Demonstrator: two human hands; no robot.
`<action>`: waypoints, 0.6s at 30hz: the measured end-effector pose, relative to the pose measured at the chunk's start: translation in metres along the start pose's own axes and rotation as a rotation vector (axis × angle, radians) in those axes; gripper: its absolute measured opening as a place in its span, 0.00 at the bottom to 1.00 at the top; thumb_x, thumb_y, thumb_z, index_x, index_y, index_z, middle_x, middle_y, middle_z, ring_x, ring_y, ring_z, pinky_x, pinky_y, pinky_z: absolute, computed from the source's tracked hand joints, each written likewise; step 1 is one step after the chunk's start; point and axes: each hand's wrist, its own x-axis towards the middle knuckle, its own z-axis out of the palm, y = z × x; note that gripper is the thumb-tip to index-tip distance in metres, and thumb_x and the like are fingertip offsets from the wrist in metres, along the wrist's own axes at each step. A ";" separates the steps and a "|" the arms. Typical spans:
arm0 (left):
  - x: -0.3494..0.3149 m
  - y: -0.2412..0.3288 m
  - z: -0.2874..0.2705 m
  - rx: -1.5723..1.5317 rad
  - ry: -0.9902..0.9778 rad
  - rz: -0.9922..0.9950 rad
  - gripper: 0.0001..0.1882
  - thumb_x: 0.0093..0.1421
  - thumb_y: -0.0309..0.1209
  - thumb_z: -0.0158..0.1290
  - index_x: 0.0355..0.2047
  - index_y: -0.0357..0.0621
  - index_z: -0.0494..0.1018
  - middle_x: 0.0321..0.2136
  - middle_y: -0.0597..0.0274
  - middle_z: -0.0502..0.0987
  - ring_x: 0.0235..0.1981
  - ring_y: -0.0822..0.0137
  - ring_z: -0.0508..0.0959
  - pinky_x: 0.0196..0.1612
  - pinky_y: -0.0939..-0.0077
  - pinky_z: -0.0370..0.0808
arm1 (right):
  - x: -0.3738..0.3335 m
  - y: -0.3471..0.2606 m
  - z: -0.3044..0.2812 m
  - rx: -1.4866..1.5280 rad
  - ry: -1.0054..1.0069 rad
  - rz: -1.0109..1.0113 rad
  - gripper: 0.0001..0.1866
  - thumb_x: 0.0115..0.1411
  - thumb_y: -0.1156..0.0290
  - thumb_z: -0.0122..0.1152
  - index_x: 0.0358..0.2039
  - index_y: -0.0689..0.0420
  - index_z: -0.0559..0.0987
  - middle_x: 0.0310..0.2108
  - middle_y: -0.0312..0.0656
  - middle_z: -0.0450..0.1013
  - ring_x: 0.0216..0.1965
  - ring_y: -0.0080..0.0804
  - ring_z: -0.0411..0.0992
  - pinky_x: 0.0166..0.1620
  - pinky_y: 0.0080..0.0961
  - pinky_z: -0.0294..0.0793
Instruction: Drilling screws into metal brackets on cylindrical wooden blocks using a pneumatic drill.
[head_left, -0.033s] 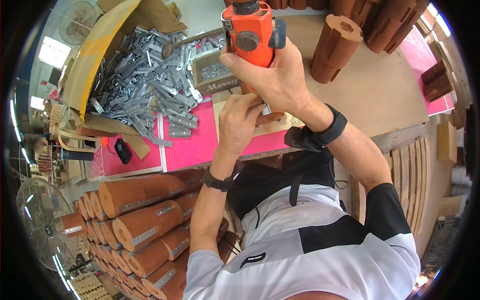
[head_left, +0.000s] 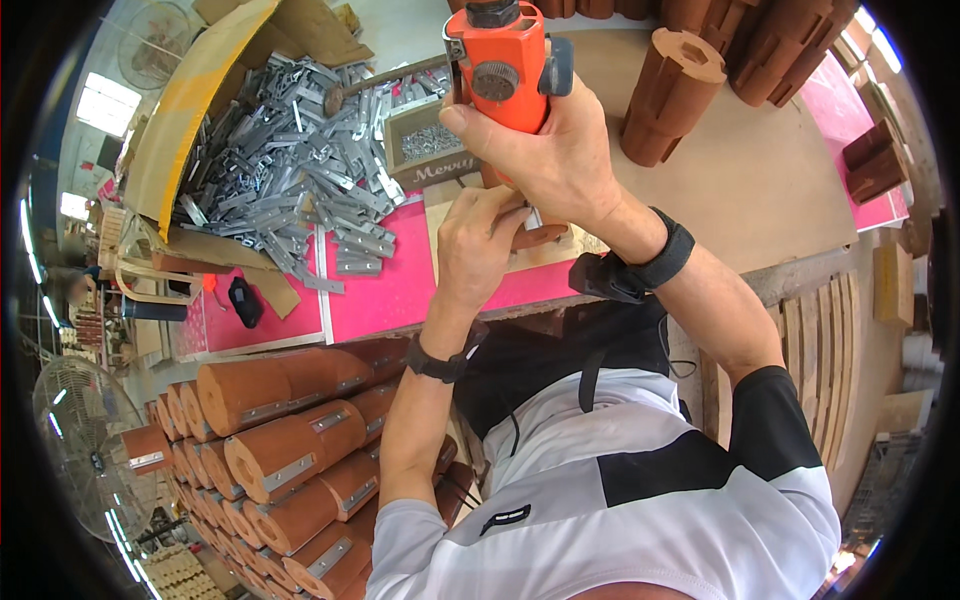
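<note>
My right hand (head_left: 560,155) is wrapped around an orange power driver (head_left: 497,75) with a round dark knob on its body; the tool's lower end is hidden behind the hand. Just below it, my left hand (head_left: 474,240) has its fingers bent together at a small silver metal plate (head_left: 533,217). That plate lies against a reddish-brown wooden piece (head_left: 543,237), mostly covered by both hands. The piece rests on a pale wooden board (head_left: 524,259). Both wrists wear black straps.
An open cardboard box (head_left: 205,110) spills a heap of metal plates (head_left: 290,150) at left. Beside it stands a wooden tray of small screws (head_left: 430,143). A brown slotted cylinder (head_left: 668,100) stands at right. Stacked cylinders (head_left: 290,462) fill the lower left, near a fan (head_left: 90,430).
</note>
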 end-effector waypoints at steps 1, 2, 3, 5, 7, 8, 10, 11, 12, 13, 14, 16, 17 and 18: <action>0.002 0.000 0.001 0.000 0.013 0.015 0.09 0.52 0.23 0.58 0.35 0.38 0.77 0.28 0.55 0.78 0.33 0.56 0.78 0.37 0.64 0.75 | 0.001 0.000 -0.001 -0.002 0.000 -0.001 0.20 0.49 0.64 0.71 0.38 0.59 0.74 0.23 0.40 0.75 0.23 0.29 0.73 0.32 0.27 0.74; 0.003 -0.001 0.002 -0.002 0.014 0.017 0.09 0.52 0.23 0.58 0.35 0.38 0.77 0.28 0.55 0.78 0.33 0.56 0.78 0.37 0.64 0.75 | 0.001 0.001 -0.002 -0.021 -0.013 0.019 0.21 0.49 0.64 0.71 0.39 0.59 0.74 0.23 0.40 0.75 0.23 0.30 0.73 0.32 0.28 0.74; 0.003 -0.001 0.002 -0.002 0.025 0.021 0.09 0.52 0.23 0.58 0.35 0.38 0.77 0.28 0.55 0.78 0.33 0.56 0.78 0.36 0.64 0.75 | 0.001 0.000 -0.003 -0.039 -0.026 0.044 0.21 0.48 0.64 0.71 0.39 0.59 0.74 0.23 0.40 0.74 0.23 0.30 0.73 0.32 0.28 0.74; 0.003 -0.001 0.002 -0.003 0.037 0.024 0.09 0.52 0.22 0.58 0.35 0.38 0.77 0.27 0.55 0.78 0.32 0.57 0.78 0.36 0.64 0.75 | 0.000 0.000 -0.003 -0.031 -0.031 0.060 0.21 0.48 0.64 0.71 0.39 0.59 0.74 0.23 0.40 0.74 0.23 0.31 0.73 0.32 0.28 0.74; 0.002 -0.001 -0.001 0.001 -0.028 -0.025 0.11 0.51 0.24 0.60 0.37 0.39 0.77 0.30 0.55 0.79 0.37 0.56 0.77 0.40 0.63 0.74 | 0.000 -0.002 -0.003 -0.024 -0.036 0.078 0.21 0.48 0.64 0.71 0.39 0.59 0.74 0.23 0.41 0.74 0.24 0.31 0.73 0.32 0.28 0.74; 0.003 0.001 -0.003 -0.002 -0.026 -0.028 0.11 0.51 0.24 0.60 0.37 0.39 0.77 0.30 0.55 0.79 0.37 0.56 0.77 0.40 0.63 0.74 | -0.001 -0.005 -0.004 -0.037 -0.041 0.093 0.20 0.49 0.64 0.71 0.38 0.59 0.74 0.24 0.41 0.74 0.24 0.32 0.73 0.33 0.28 0.74; 0.005 0.007 -0.007 0.016 -0.126 -0.029 0.18 0.49 0.28 0.62 0.42 0.39 0.76 0.41 0.52 0.78 0.48 0.53 0.74 0.49 0.61 0.72 | -0.002 -0.006 -0.003 -0.049 -0.057 0.106 0.20 0.49 0.65 0.70 0.38 0.59 0.74 0.25 0.42 0.74 0.25 0.32 0.73 0.34 0.27 0.74; 0.005 0.007 -0.006 0.012 -0.118 -0.033 0.18 0.49 0.28 0.62 0.42 0.39 0.76 0.41 0.52 0.78 0.48 0.53 0.74 0.49 0.61 0.72 | -0.003 -0.003 -0.002 -0.005 -0.032 0.110 0.20 0.49 0.65 0.70 0.38 0.59 0.74 0.26 0.41 0.74 0.25 0.31 0.73 0.34 0.27 0.74; 0.007 0.005 -0.006 -0.025 -0.171 -0.063 0.23 0.49 0.31 0.64 0.45 0.39 0.74 0.47 0.50 0.75 0.54 0.51 0.70 0.54 0.60 0.69 | -0.004 -0.002 0.000 0.043 -0.012 0.115 0.19 0.49 0.65 0.70 0.38 0.60 0.74 0.26 0.41 0.74 0.26 0.31 0.73 0.34 0.27 0.74; 0.008 0.004 -0.006 -0.065 -0.222 -0.093 0.28 0.48 0.34 0.65 0.49 0.38 0.73 0.53 0.49 0.72 0.60 0.49 0.65 0.59 0.58 0.65 | -0.005 -0.004 0.000 0.046 -0.027 0.116 0.19 0.49 0.65 0.70 0.38 0.60 0.74 0.26 0.41 0.74 0.26 0.31 0.73 0.34 0.27 0.74; 0.008 -0.001 -0.007 -0.067 -0.209 -0.102 0.28 0.48 0.34 0.65 0.49 0.38 0.73 0.53 0.49 0.72 0.60 0.49 0.65 0.59 0.58 0.65 | -0.007 -0.007 -0.003 0.046 -0.053 0.142 0.15 0.53 0.72 0.67 0.39 0.62 0.75 0.30 0.39 0.75 0.25 0.23 0.71 0.31 0.21 0.72; 0.006 -0.013 -0.006 -0.122 -0.257 -0.084 0.34 0.47 0.39 0.66 0.53 0.37 0.69 0.58 0.49 0.68 0.64 0.45 0.60 0.63 0.56 0.61 | -0.008 -0.011 -0.004 0.044 -0.094 0.169 0.11 0.57 0.79 0.63 0.40 0.64 0.76 0.33 0.36 0.76 0.24 0.14 0.69 0.28 0.15 0.71; 0.004 -0.017 -0.005 -0.126 -0.244 -0.092 0.34 0.47 0.39 0.66 0.53 0.37 0.69 0.58 0.49 0.68 0.64 0.45 0.60 0.63 0.56 0.61 | -0.008 -0.014 -0.004 0.068 -0.090 0.194 0.11 0.57 0.79 0.62 0.41 0.65 0.75 0.35 0.38 0.76 0.23 0.14 0.68 0.26 0.15 0.70; 0.003 -0.020 -0.004 -0.131 -0.236 -0.080 0.36 0.46 0.40 0.67 0.54 0.37 0.69 0.58 0.49 0.68 0.64 0.44 0.60 0.63 0.55 0.61 | -0.008 -0.017 -0.004 0.090 -0.083 0.219 0.11 0.57 0.80 0.62 0.41 0.65 0.74 0.36 0.40 0.76 0.21 0.14 0.67 0.24 0.15 0.70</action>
